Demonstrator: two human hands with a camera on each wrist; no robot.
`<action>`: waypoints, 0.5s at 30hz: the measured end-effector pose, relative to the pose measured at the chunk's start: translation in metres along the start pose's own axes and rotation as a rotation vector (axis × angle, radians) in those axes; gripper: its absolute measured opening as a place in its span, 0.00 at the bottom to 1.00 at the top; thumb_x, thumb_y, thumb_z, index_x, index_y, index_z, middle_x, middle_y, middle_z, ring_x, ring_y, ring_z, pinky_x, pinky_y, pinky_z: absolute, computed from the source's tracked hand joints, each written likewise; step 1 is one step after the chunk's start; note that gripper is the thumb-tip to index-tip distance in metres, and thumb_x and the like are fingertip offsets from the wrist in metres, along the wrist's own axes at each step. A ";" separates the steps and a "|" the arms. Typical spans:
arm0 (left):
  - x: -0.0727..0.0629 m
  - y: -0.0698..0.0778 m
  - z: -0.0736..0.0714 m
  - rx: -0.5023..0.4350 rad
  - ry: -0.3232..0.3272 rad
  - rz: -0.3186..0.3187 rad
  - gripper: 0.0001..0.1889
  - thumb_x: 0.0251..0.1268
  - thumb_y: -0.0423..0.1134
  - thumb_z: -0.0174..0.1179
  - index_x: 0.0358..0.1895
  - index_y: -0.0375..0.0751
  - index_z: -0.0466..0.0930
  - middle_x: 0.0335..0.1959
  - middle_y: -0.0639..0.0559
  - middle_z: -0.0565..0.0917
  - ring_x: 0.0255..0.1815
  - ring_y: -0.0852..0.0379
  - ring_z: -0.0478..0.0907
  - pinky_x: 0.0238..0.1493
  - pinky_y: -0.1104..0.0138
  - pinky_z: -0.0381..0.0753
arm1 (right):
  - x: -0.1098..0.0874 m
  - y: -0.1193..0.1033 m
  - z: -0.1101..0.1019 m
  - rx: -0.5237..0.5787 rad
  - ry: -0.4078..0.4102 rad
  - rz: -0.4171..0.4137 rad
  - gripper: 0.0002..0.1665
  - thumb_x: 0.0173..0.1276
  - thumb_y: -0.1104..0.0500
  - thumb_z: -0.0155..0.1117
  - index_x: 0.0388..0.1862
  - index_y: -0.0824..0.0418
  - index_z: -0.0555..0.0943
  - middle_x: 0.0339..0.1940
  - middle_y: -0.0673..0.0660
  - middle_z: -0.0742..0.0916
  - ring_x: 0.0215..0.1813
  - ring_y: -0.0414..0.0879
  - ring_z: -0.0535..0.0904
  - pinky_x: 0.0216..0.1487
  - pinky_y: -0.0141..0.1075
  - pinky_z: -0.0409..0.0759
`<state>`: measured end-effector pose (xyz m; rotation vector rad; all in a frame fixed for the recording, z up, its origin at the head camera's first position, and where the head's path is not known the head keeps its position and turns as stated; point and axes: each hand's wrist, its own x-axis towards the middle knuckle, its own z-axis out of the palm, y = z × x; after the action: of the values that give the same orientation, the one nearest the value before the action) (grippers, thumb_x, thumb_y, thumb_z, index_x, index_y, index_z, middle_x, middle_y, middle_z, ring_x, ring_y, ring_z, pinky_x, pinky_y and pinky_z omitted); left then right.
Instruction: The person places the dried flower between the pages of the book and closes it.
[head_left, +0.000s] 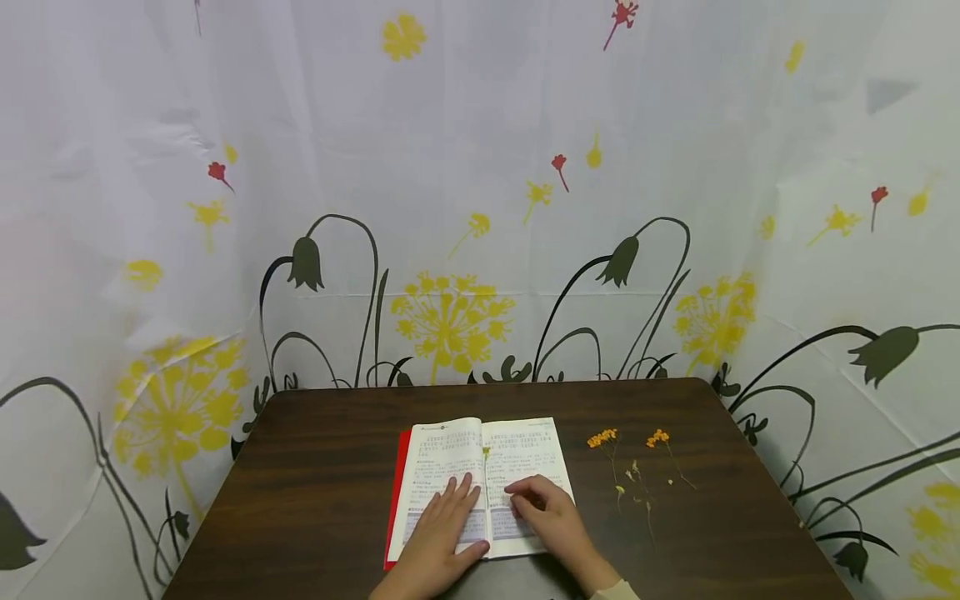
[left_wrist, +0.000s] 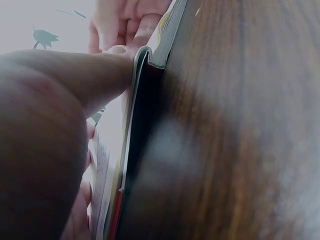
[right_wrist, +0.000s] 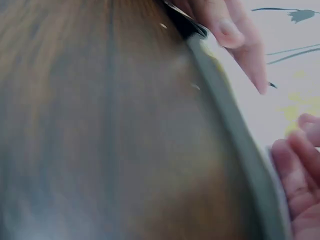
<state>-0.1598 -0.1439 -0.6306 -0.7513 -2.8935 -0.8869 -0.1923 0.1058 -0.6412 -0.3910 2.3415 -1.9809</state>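
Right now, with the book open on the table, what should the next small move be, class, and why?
Perhaps the right hand should gently reach for the small yellow sprig at the middle of the book: that hand is close by at the right page, the left hand rests flat on the left page, and other sprigs lie on the table.

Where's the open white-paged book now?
In the head view, the book lies on the dark brown wood-grain table, beneath the left hand and right hand, left of the orange flowers.
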 end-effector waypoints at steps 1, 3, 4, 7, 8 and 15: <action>0.000 -0.001 0.000 0.004 -0.010 0.001 0.43 0.76 0.63 0.63 0.85 0.42 0.65 0.89 0.43 0.62 0.90 0.35 0.57 0.85 0.34 0.58 | -0.002 0.001 -0.003 -0.025 -0.016 -0.023 0.11 0.77 0.64 0.70 0.55 0.61 0.89 0.47 0.65 0.91 0.47 0.42 0.89 0.52 0.30 0.87; -0.001 -0.004 0.001 0.005 -0.024 0.002 0.44 0.76 0.64 0.63 0.85 0.42 0.65 0.90 0.43 0.61 0.90 0.34 0.57 0.84 0.33 0.59 | -0.008 0.003 -0.011 -0.068 -0.068 -0.063 0.14 0.77 0.64 0.70 0.58 0.60 0.88 0.54 0.63 0.92 0.55 0.43 0.88 0.58 0.30 0.85; -0.001 -0.006 0.002 0.010 -0.032 -0.001 0.45 0.75 0.64 0.63 0.85 0.42 0.64 0.90 0.44 0.61 0.90 0.35 0.57 0.84 0.33 0.59 | -0.011 0.004 -0.015 -0.089 -0.101 -0.085 0.15 0.77 0.64 0.71 0.60 0.60 0.87 0.57 0.62 0.91 0.59 0.44 0.88 0.62 0.30 0.84; 0.000 -0.008 0.004 0.020 -0.029 0.004 0.45 0.75 0.64 0.63 0.86 0.42 0.64 0.90 0.43 0.61 0.89 0.34 0.58 0.83 0.33 0.60 | -0.018 0.006 -0.031 -0.207 -0.163 -0.207 0.19 0.76 0.61 0.73 0.63 0.57 0.87 0.63 0.59 0.90 0.68 0.51 0.86 0.71 0.31 0.81; 0.002 -0.009 0.004 0.022 -0.023 0.006 0.45 0.75 0.65 0.63 0.86 0.42 0.63 0.90 0.43 0.61 0.89 0.34 0.58 0.83 0.33 0.60 | -0.020 0.007 -0.037 -0.256 -0.169 -0.254 0.19 0.75 0.59 0.74 0.63 0.55 0.87 0.64 0.57 0.90 0.70 0.53 0.85 0.74 0.30 0.78; 0.004 -0.006 0.006 0.049 -0.004 0.005 0.45 0.75 0.65 0.62 0.85 0.43 0.64 0.89 0.44 0.62 0.89 0.35 0.59 0.83 0.33 0.61 | -0.036 0.022 -0.067 -0.458 -0.143 -0.438 0.21 0.69 0.52 0.79 0.60 0.46 0.88 0.71 0.57 0.88 0.84 0.54 0.72 0.82 0.21 0.55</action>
<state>-0.1658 -0.1434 -0.6384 -0.7568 -2.9038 -0.8125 -0.1743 0.1813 -0.6548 -1.1116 2.7756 -1.4445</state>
